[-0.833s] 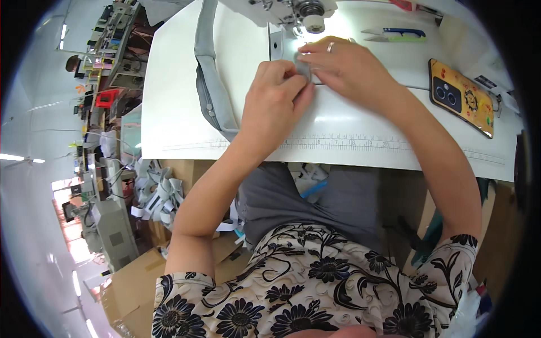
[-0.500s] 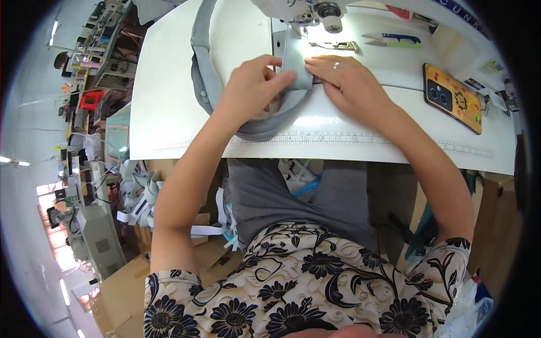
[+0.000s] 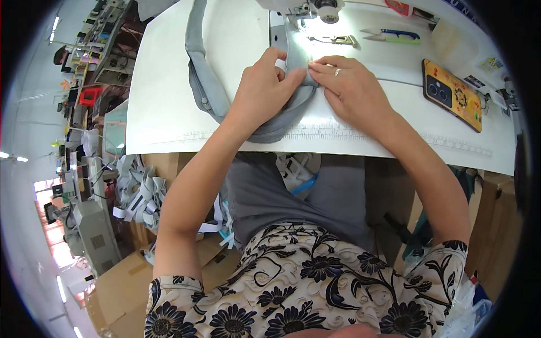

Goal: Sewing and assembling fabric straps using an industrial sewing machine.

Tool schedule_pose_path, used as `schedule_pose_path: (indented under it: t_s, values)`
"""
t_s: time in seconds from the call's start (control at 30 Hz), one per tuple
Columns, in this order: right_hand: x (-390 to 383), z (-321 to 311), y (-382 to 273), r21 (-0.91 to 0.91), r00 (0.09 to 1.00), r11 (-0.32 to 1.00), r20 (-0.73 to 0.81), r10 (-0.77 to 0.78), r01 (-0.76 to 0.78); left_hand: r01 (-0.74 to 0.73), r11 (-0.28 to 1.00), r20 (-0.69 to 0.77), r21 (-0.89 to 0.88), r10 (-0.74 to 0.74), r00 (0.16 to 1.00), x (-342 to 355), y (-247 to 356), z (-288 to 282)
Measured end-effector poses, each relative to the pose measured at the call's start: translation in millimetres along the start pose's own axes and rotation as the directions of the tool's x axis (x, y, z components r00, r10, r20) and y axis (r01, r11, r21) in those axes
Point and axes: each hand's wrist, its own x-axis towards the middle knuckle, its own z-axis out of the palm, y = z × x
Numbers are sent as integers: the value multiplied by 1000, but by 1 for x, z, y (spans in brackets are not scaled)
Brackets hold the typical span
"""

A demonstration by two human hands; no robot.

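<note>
Tabletop (image 3: pixel 158 110) beneath a sewing machine (image 3: pixel 327 12) bears a curving grey zippered strap (image 3: pixel 275 129); the left hand (image 3: pixel 264 85), half-curled, rests its thumb there; the right hand (image 3: pixel 356 89), fingertips bunched, touches its right edge; whether either pinches, I cannot tell.

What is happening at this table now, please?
A person is working with both hands on a long grey fabric band at a sewing machine. The left hand has its thumb on the band, and the right hand has its fingertips at the band's right edge. The band's upper end reaches the machine's lit needle area; the rest loops leftward over the white table.
</note>
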Motion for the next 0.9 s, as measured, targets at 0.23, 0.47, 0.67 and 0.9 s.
schedule_pose_path:
  t_s: [0.23,0.47,0.67,0.9]
  values:
    - [-3,-8,-11,-77,1000,997,2,-3,3,-55,998,-33,43,56,998,-13,9,3]
    - [11,0,1,-212,1000,977,-9,7,-9,-135,983,-79,128,146,986,13,8,2]
    - [19,3,3,-241,997,967,-14,76,-78,-134,981,-114,143,151,982,21,4,3]
    - [24,12,5,-327,994,939,-34,100,-106,-220,955,-133,200,249,960,51,-7,0]
